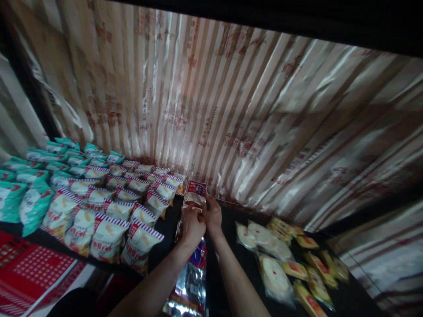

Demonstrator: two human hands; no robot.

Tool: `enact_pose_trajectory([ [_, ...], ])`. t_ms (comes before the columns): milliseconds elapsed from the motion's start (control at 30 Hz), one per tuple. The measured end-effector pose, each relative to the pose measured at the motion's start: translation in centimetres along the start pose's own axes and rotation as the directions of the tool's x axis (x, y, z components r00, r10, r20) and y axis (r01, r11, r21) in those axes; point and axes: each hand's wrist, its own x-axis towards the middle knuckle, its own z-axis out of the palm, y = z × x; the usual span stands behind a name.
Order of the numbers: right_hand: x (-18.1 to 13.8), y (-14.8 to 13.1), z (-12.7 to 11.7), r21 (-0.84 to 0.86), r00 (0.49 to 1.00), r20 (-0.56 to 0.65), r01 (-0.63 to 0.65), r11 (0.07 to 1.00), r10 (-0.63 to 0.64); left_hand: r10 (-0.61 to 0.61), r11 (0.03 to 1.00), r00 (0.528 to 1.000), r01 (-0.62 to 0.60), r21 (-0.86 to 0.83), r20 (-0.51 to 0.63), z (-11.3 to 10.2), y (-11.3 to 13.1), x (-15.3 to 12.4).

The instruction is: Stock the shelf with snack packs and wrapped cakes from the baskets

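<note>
A red and silvery snack packet (195,190) lies near the back of the black shelf, with part of it hidden behind my hands. My left hand (192,223) is closed over its near part, fingers curled in. At the packet's right side is my right hand (213,215), thumb and fingers bent round the edge and close to the left fingers. Under and in front of my wrists runs a row of shiny packets (190,284) in silver, red and blue, partly covered by my left forearm.
White snack bags (107,235) with striped tops stand in rows on the left, beside green bags (36,200). Flat wrapped rounds (274,275) and yellow packets (319,268) lie on the right. A wrinkled, printed plastic sheet (211,114) hangs behind. A red crate (36,273) sits lower left.
</note>
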Motion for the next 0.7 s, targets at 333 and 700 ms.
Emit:
enact_pose_trajectory([
  [333,-11.9,-0.9,-5.3,0.287,0.993,-0.096,-0.038,0.957,0.068,0.155,0.982,0.98,-0.139,-0.125,0.123,-2.9,0.0,-11.9],
  [700,-31.1,-0.9,-6.1,0.318,0.991,-0.1,-0.05,0.947,0.086,0.248,0.968,0.814,-0.184,-0.173,0.525,-8.0,-8.3,-26.3],
])
